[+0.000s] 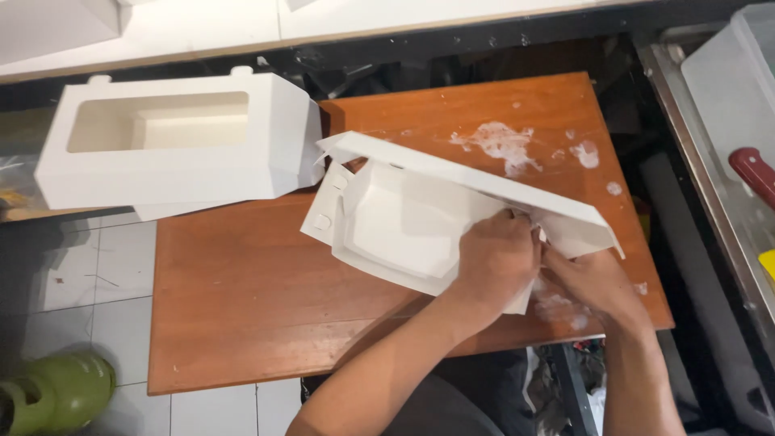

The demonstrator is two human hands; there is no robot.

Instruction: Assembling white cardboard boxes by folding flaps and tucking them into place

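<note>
A half-folded white cardboard box point(404, 214) lies on a reddish-brown wooden board point(242, 299). My left hand point(494, 258) grips the box's near right end from above, fingers curled over its folded flaps. My right hand point(593, 282) holds the same end from the right, partly tucked under the long white side panel point(484, 182). A finished white box with a window opening point(173, 149) sits at the board's far left corner, apart from both hands.
White smears of paste point(504, 145) mark the board's far right part. A red-handled tool point(755, 173) lies on a metal counter at right. A green shoe point(56, 391) rests on the tiled floor at lower left. A white shelf point(202, 28) runs along the back.
</note>
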